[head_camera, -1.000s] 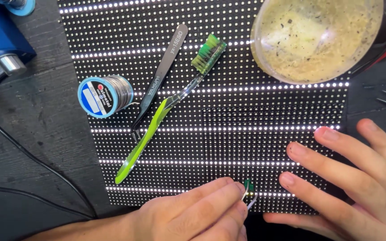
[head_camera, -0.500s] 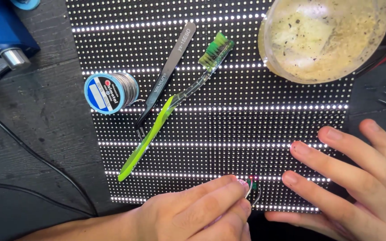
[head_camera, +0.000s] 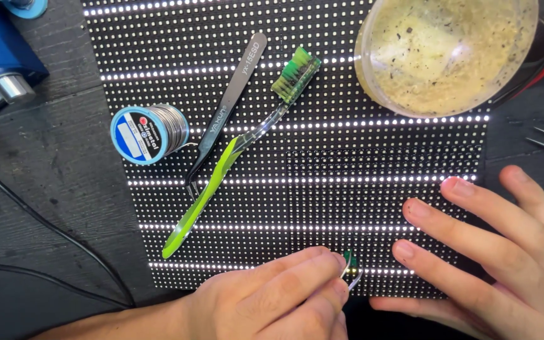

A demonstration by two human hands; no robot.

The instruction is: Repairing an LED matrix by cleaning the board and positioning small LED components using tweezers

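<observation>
Dark workbench carries a lit panel. Left hand pinches a small tool; right hand rests spread, holding nothing.

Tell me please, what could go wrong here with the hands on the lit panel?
1. The left hand pinches a small metal tool at the LED panel edge; a slip might scratch the lit LEDs.
2. The right hand lies flat on the panel and could press on LEDs.
3. The bowl stands on the panel; a nudge may spill residue.
</observation>
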